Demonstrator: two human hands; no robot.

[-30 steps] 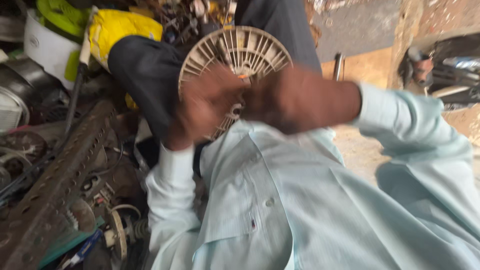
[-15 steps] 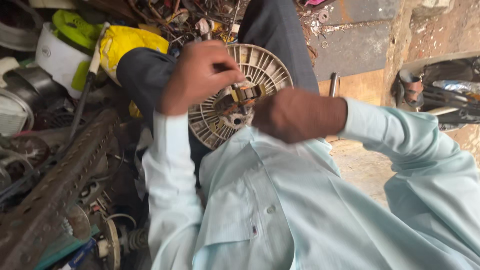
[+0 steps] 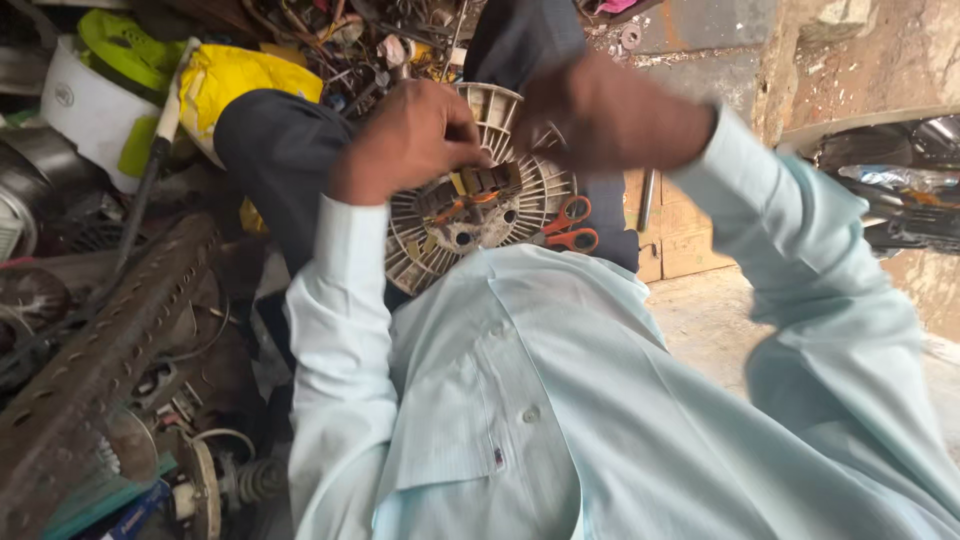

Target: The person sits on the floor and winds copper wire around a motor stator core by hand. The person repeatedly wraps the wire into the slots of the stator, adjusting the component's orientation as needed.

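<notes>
A round, cream-coloured ribbed disc (image 3: 480, 215), some kind of fan or motor housing, rests on the person's lap against the dark trousers (image 3: 280, 150), its face tilted up toward them. At its centre sits a dark block of metal plates with orange wires (image 3: 470, 195) running across it. A pair of orange-handled scissors (image 3: 568, 225) lies on the lower right part of the disc, just above the pale blue shirt (image 3: 560, 400).

The left hand (image 3: 410, 140) comes in from the left with its wrist bent and its back turned upward. Its fingers are curled down and pinched close together, the tips meeting at the upper edge of the central block; whether they grip a wire or only press on it I cannot tell. The right hand (image 3: 610, 120) is raised over the upper right rim of the disc, forearm sloping up from the elbow in its light sleeve. It is blurred, the fingers seem bunched into a loose fist, and what they hold, if anything, is not clear.

To the left lie heaps of scrap: a rusty perforated metal bar (image 3: 100, 360), a yellow bag (image 3: 240, 80), a white bucket (image 3: 85, 110) with a green lid (image 3: 125, 45), and tangled wire and small parts beyond the knees.
</notes>
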